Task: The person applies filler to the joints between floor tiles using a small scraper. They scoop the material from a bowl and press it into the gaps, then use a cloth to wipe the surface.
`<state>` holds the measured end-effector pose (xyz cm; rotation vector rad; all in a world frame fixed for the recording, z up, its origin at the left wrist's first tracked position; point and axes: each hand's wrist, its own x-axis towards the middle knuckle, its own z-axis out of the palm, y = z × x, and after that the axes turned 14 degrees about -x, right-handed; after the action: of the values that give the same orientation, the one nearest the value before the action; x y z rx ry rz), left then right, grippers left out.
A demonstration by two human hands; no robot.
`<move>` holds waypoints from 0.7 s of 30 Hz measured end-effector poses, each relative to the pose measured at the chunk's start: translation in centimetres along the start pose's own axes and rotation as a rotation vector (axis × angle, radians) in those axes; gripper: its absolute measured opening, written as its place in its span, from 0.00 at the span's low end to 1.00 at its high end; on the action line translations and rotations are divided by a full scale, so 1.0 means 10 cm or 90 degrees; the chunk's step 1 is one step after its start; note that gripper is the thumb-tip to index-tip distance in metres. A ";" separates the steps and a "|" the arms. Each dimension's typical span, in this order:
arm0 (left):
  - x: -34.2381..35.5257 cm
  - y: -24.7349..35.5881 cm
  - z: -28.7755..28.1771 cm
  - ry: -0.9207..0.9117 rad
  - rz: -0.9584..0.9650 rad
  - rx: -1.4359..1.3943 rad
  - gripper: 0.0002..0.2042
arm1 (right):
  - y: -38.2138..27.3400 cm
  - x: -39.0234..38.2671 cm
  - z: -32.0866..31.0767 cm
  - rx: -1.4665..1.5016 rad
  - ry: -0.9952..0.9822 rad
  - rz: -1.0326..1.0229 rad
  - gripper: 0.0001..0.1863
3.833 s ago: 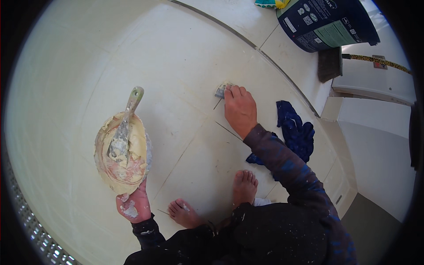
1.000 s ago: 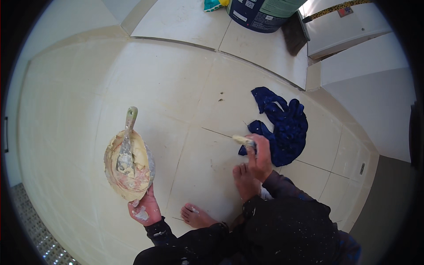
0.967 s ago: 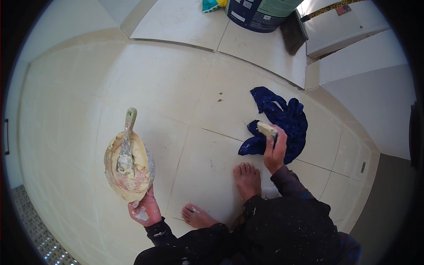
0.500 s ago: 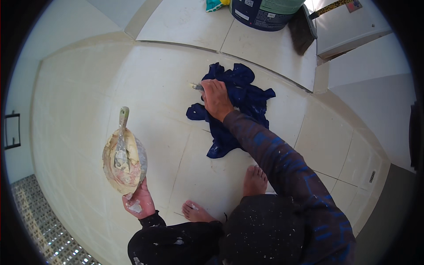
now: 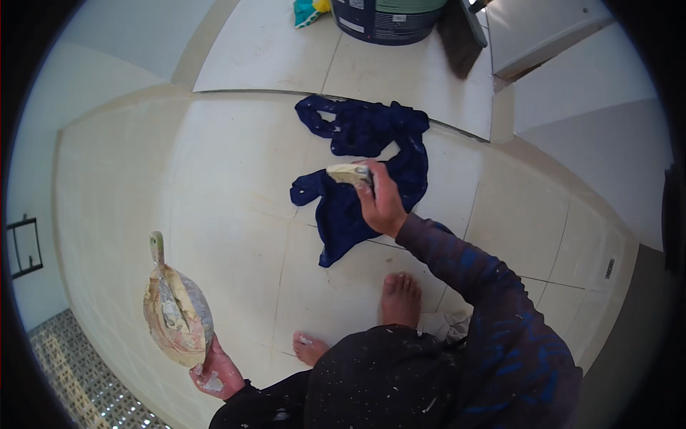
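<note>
At the lower left my left hand grips the near rim of a smeared, rounded bowl, thumb side streaked with white paste. Thick cream putty coats the bowl's inside. A putty knife with a greenish handle rests in it, its handle sticking out past the far rim. My right hand is closed around a scraper whose blade carries cream putty; the fingers hide its grip. That hand hovers over a crumpled dark blue cloth spread on the tiled floor, which looks like a garment.
Beyond a raised edge stand a dark blue bucket, a teal and yellow packet and a broom head. My bare feet are close to the cloth. A patterned grey strip runs along the lower left.
My right hand has drawn back toward me and right, turning so the scraper's putty-covered blade shows. The far part of the cloth now lies spread differently. The bowl sits lower left in view.
</note>
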<state>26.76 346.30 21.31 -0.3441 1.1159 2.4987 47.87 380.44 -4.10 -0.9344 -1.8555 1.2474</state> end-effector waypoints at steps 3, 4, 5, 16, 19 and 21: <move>-0.22 -0.40 0.20 -0.004 -0.041 0.025 0.32 | 0.28 -0.43 -0.26 0.044 -0.180 -0.026 0.14; -0.27 -0.57 0.31 -0.016 -0.058 0.041 0.32 | 0.39 -0.48 -0.41 0.017 -0.194 -0.055 0.13; -0.31 -0.74 0.40 -0.029 -0.075 0.057 0.32 | 0.53 -0.50 -0.56 0.046 -0.146 -0.016 0.13; -0.42 -2.60 1.13 -0.151 -0.374 0.179 0.41 | 0.52 -1.93 -2.71 0.017 0.308 0.389 0.15; -0.48 -3.20 1.27 -0.154 -0.438 0.231 0.44 | 0.07 -3.00 -3.04 -0.235 0.329 0.553 0.17; -0.43 -3.59 1.22 -0.130 -0.475 0.263 0.44 | -0.30 -3.50 -3.10 -0.351 0.312 0.637 0.18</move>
<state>45.46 376.37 7.21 -0.3026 1.1194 1.5795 91.02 363.20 2.20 -2.4127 -1.3288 0.8371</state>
